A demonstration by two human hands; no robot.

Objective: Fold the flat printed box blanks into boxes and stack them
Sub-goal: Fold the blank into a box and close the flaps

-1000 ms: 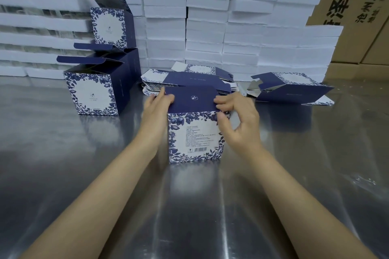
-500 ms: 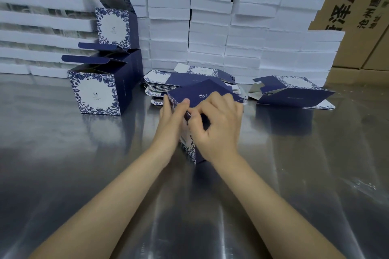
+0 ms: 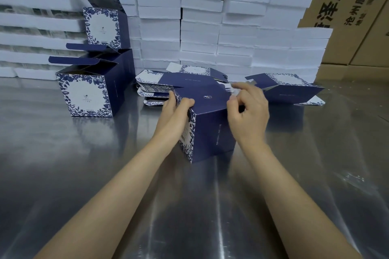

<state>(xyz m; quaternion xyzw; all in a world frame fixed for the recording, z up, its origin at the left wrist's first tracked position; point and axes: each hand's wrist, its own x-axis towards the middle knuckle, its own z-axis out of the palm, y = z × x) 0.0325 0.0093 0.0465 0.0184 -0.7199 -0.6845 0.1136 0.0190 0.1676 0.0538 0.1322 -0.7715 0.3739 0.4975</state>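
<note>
A folded navy box [image 3: 210,120] stands on the steel table [image 3: 84,174], turned so that one corner points toward the camera, and everything else is placed from it. The left hand [image 3: 174,115] presses flat against its floral left face, fingers together and thumb hooked over the top edge. The right hand [image 3: 248,111] sits at the box's upper right corner with the fingers curled in; they seem to pinch the edge of the top panel, though the contact itself is hidden behind the hand. Just behind the box lies a low pile of flat printed blanks [image 3: 155,88], and behind and to the right of it a half-opened blank [image 3: 288,90] rests on its side. Well to the left of the box stand two finished boxes [image 3: 88,88] with their top flaps open, one behind the other, and a third box [image 3: 105,25] sits on top of the rear one. Behind all of these rises a wall of stacked white cartons [image 3: 210,21], with brown printed cartons [image 3: 347,12] at the far right.
</note>
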